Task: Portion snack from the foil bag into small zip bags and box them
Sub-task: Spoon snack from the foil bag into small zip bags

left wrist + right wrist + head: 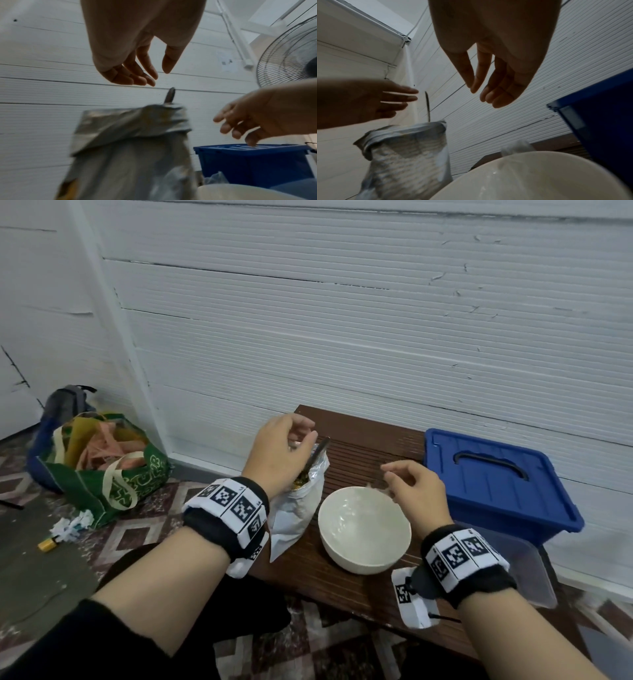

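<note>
The silver foil bag (297, 508) stands open on the brown table, left of a white bowl (364, 530). A spoon handle (319, 451) sticks up out of the bag. My left hand (303, 436) hovers just above that handle with relaxed fingers and holds nothing; the left wrist view shows the hand (159, 75) clear of the spoon (170, 95) and the bag (130, 148). My right hand (390, 474) hangs empty beyond the bowl, fingers loosely curled (477, 92). A crumpled clear zip bag (517, 147) lies behind the bowl (530, 175). The blue lidded box (496, 481) sits at the right.
A clear plastic tub (513, 566) rests at the table's right front corner. On the floor to the left stands a green tote bag (109, 467) with a backpack (66, 402) behind it. The white wall runs close behind the table (359, 433).
</note>
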